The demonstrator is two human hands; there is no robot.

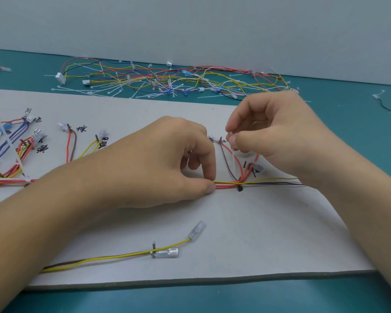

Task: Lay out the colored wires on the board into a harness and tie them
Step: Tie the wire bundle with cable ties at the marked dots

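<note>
Both my grips clenched: left hand (167, 159) pinched the wire bundle (226, 185) on the board (257, 233), right hand (275, 132) a white cable tie (234, 163); spare wires (167, 80) cluttered the counter (359, 105) behind.

The left hand (167, 163) pinches the red and yellow wire bundle (226, 185) between thumb and forefinger, against the grey board (269, 233); the right hand (278, 132) pinches the upper end of a translucent cable tie (234, 164), which runs down to the bundle where red and brown branches split off; near the front edge a yellow wire (122, 255) passes a metal pin (153, 249); a heap of loose wires and ties (167, 80) lies on the teal mat (212, 297) beyond the board.
</note>
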